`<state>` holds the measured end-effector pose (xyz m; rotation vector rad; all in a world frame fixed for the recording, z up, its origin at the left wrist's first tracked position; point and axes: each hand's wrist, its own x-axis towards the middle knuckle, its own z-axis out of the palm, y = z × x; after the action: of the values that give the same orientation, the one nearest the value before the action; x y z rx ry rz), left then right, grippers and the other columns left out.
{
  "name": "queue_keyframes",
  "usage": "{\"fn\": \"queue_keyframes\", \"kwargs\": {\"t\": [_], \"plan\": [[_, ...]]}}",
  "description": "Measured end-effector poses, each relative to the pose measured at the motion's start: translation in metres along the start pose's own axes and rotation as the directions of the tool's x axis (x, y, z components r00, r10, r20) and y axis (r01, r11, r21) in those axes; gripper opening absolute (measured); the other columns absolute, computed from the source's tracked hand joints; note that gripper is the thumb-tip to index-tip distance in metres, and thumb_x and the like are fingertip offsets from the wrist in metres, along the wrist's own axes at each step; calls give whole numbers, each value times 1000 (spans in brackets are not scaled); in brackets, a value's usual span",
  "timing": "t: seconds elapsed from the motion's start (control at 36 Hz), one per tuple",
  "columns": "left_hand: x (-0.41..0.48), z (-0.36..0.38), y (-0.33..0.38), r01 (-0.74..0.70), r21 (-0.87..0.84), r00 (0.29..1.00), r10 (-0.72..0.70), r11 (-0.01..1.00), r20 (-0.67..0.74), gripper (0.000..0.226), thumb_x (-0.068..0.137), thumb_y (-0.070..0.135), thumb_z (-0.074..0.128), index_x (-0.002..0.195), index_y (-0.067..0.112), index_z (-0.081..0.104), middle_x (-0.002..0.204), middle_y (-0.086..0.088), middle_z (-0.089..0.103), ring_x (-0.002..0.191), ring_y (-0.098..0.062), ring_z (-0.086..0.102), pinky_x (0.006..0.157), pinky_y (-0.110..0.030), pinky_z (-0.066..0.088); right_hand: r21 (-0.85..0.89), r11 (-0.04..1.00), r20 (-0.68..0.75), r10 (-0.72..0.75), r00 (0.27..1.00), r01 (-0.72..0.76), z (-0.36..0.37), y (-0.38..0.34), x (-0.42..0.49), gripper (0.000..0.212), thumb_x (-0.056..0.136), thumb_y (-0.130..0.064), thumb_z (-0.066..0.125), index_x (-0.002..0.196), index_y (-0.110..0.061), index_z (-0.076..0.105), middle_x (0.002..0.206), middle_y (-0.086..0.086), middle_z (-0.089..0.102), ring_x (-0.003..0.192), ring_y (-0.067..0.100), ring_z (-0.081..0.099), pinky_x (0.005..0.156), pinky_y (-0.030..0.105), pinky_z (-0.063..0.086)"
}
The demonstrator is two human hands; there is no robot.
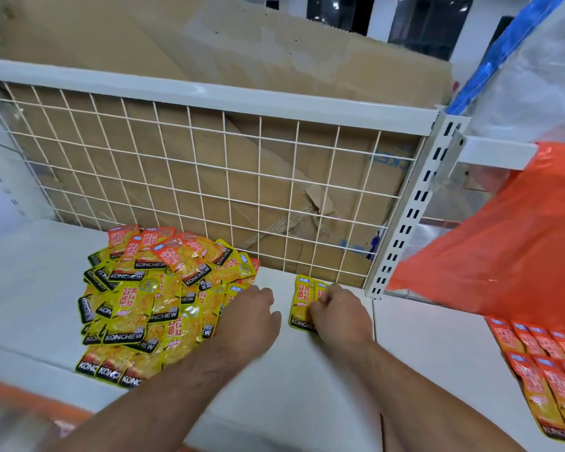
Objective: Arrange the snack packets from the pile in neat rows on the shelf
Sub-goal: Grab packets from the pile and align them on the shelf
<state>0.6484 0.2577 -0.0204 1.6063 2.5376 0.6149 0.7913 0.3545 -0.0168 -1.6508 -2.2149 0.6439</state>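
A loose pile of yellow and orange snack packets [150,298] lies on the white shelf [307,370] at the left, against the wire grid back. Two yellow packets [301,305] lie flat side by side near the grid at the right of the pile. My right hand [336,313] rests on these packets with its fingers curled over the right one, which is mostly hidden. My left hand [252,311] lies at the right edge of the pile, fingers curled down onto the packets there; whether it holds one I cannot tell.
A white wire grid [209,177] backs the shelf, with cardboard behind it. A slotted upright post [411,207] stands at the right. An orange plastic bag [509,249] hangs over the neighbouring shelf, where orange packets [548,370] lie in rows.
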Motion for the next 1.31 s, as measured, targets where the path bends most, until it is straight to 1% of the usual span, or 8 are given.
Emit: {"fn": "queue_keyframes", "kwargs": {"t": [0.08,0.25,0.5,0.67,0.83,1.03,1.19,1.31], "plan": [[-12,-4,-2,40,32,999,-40,999,-19,20,89,35,54,98,18,60,103,0,57,98,-21,55,68,-30,38,-12,992,41,-123,992,124,4,-9,-7,15,82,-35,54,80,-20,51,87,-3,61,82,25,59,66,32,46],[-44,-11,-14,164,38,982,-159,986,-102,19,85,34,56,94,19,62,102,0,59,99,-24,57,75,-33,48,19,937,104,-350,931,350,10,-25,-23,14,86,-36,56,93,-23,58,102,-2,62,98,23,59,75,33,45],[-98,-28,-35,390,97,910,-368,916,-191,20,86,34,54,95,18,61,97,-6,59,98,-28,58,73,-35,47,15,887,254,-450,856,462,28,-49,-42,22,90,-40,53,96,-20,60,98,3,66,97,29,62,74,33,48],[-107,-37,-52,477,111,870,-451,872,-200,25,89,36,54,102,15,59,103,-7,58,105,-28,54,77,-36,47,-41,896,282,-414,866,441,37,-63,-50,31,93,-46,49,102,-18,58,102,6,68,97,30,63,75,33,48],[-93,-46,-66,466,151,884,-450,872,-127,44,90,47,55,119,13,51,112,-11,57,109,-29,54,82,-38,48,-116,926,253,-321,912,358,47,-79,-46,61,89,-65,50,120,-12,48,112,10,66,106,33,63,77,38,49],[-81,-53,-77,484,130,875,-481,865,-55,63,85,51,64,130,14,39,120,-11,54,107,-30,58,78,-39,50,-152,956,244,-210,947,252,55,-92,-44,64,83,-59,64,119,-12,40,108,7,67,102,32,65,72,37,47],[-71,-61,-87,523,25,852,-523,852,-11,65,75,48,76,116,12,40,113,-9,57,104,-30,60,73,-35,45,-95,985,265,-114,958,143,57,-97,-46,59,82,-51,71,114,-12,40,112,7,66,105,32,64,71,35,43],[-71,-64,-91,539,-37,842,-540,842,-11,51,77,36,74,105,14,38,100,-7,63,95,-30,63,70,-34,46,-95,990,286,-75,955,107,54,-94,-45,61,81,-52,72,116,-10,44,114,7,65,106,31,63,72,34,44]]}}
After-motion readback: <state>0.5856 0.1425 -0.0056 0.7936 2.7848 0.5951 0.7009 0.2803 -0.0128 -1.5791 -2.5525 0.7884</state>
